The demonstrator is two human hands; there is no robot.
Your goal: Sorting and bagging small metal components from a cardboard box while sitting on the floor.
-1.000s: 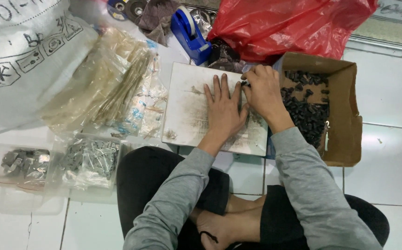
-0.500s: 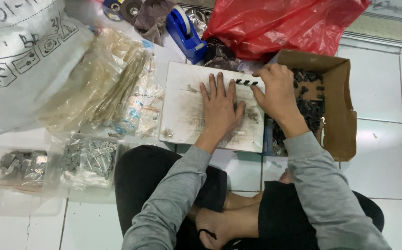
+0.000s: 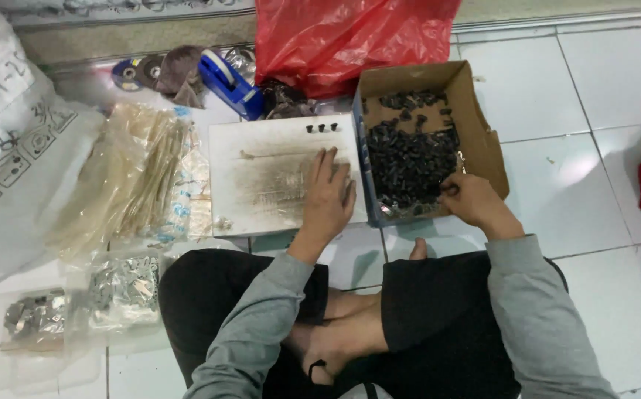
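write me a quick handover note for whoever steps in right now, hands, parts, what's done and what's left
Left hand: flat, palm down on the white board, holding nothing.
Right hand: fingers in the near corner of the cardboard box, at the black parts; whether it grips one cannot be seen.
Done: three small black pieces stand in a row at the board's far edge.
Left: the box holds a large pile of parts; most of the board is bare.

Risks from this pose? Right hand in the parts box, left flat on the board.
1. The three small black parts stand loose near the board edge; a nudge from the left hand might scatter them.
2. The right hand digs at the near edge of the box; parts could spill onto the tiles.
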